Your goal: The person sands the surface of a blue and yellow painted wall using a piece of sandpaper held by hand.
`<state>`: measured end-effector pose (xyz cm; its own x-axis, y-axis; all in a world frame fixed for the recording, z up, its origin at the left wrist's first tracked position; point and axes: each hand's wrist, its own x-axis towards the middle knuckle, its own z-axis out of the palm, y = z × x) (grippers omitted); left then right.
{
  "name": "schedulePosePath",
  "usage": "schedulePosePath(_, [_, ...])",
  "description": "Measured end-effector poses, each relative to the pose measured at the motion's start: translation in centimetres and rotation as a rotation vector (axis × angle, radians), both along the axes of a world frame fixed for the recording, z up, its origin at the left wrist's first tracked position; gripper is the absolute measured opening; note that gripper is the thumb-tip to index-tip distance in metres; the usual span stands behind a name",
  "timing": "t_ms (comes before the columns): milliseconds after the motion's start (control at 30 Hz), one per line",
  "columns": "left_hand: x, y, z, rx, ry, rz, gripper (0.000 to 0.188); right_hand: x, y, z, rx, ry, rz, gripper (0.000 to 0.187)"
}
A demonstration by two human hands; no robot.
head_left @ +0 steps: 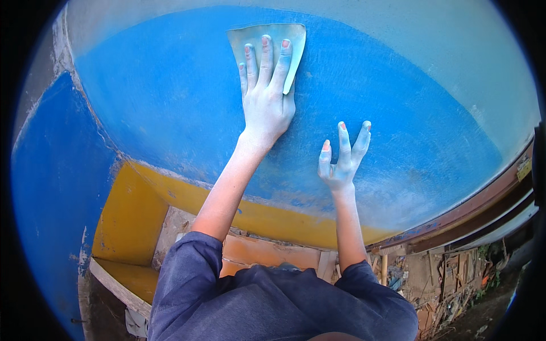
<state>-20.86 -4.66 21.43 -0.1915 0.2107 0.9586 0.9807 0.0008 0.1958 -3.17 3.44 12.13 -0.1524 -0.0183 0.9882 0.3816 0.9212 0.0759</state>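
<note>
Nearest the camera, dark blue cloth sleeves [187, 267] are filling the lower edge, soft and creased, with both bare forearms rising out of them. The right hand [340, 162] is hovering just in front of the blue wall [170, 113], fingers spread and slightly curled, gripping nothing; whether its fingertips are touching the paint is hard to tell from this angle. Pale blue dust is coating it to the wrist.

Higher up, the left hand [266, 94] is lying flat with fingers straight and close together, pressing a sheet of sandpaper [293, 42] against the wall. The sheet is thin, roughly square, dull grey-green and dusted pale; the fingers are covering most of its middle, leaving only its top and side edges showing.

The wall is looking matt and chalky, its blue fading to a whitish haze towards the upper right. Below it a yellow band [261, 219] is running with a chipped, uneven border. At the left a darker blue panel [51, 187] is flaking along its edge.

Farther off, at the lower right, broken planks and rubble [449, 284] are lying heaped, too small and bent by the lens to sort out.
</note>
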Motion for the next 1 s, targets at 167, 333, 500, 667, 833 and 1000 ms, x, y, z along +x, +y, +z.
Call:
schedulePosePath(167, [5.9,1.7,-11.7,-0.187,-0.011,-0.084,0.069,2.3,0.9,-1.5,-0.044,-0.049,-0.062,0.053])
schedulePosePath(333, [7.5,2.2,-1.7,-0.202,0.105,-0.230,0.068,4.9,1.4,3.1,0.046,-0.186,-0.131,0.059])
schedulePosePath(500, [9.4,3.2,-0.7,-0.341,0.301,-0.248,0.065,8.0,2.4,7.2,-0.008,-0.089,-0.051,0.061])
schedulePosePath(667, [10.7,4.0,-5.3,-0.317,0.316,-0.306,0.055,9.8,2.8,4.3,-0.009,-0.160,-0.195,0.052])
schedulePosePath(833, [10.1,5.0,-3.6,-0.030,0.267,-0.667,0.034,10.1,2.5,6.7,0.053,-0.141,-0.270,0.053])
schedulePosePath(1000, [8.7,5.9,-2.8,0.159,0.262,-1.023,0.030,9.9,1.4,8.4,0.049,-0.265,-0.329,0.059])
